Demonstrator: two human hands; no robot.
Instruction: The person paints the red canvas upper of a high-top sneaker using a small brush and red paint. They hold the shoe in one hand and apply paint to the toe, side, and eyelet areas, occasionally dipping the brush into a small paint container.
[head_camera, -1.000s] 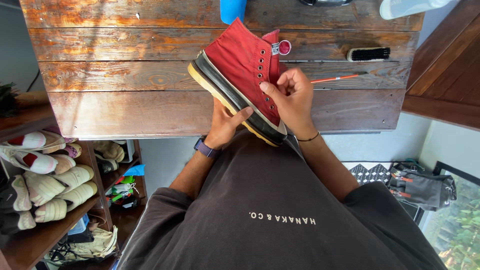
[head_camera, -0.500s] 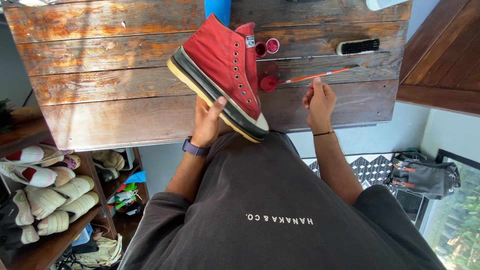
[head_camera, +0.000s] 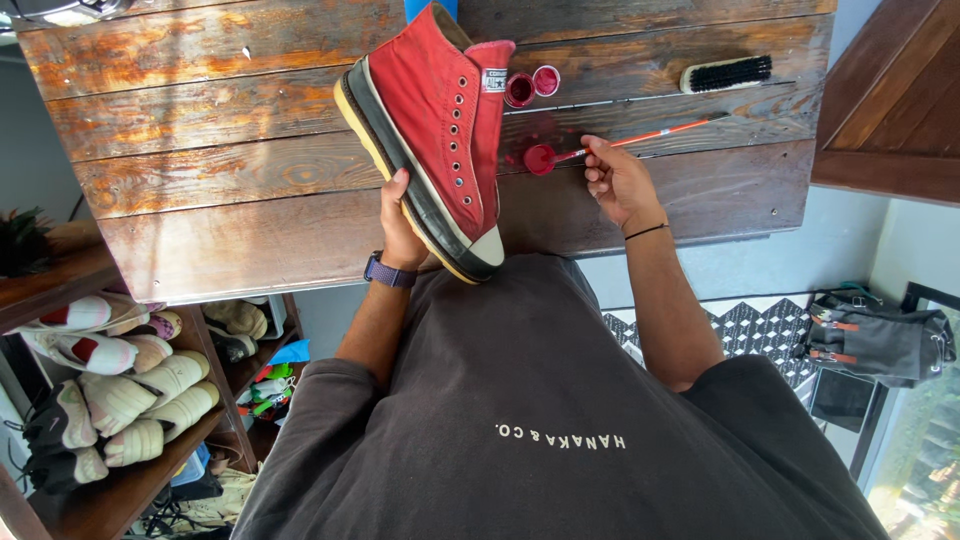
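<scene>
- Sneaker (head_camera: 440, 130), red high-top canvas with black-and-cream sole, tilted on edge near the tabletop (head_camera: 200, 200) front edge, gripped at the sole by the left hand (head_camera: 400, 225).
- Right hand (head_camera: 618, 182) pinched around a thin orange-handled paintbrush (head_camera: 650, 135), bristles dipped in a small pot of red paint (head_camera: 539, 159) just beside the shoe.
- Two more open red paint pots (head_camera: 532, 86) touching each other, behind the shoe's collar.
- Black-bristled brush (head_camera: 726, 73) near the far right corner.
- Shoe rack (head_camera: 110, 380) with pale sneakers under the left edge.
</scene>
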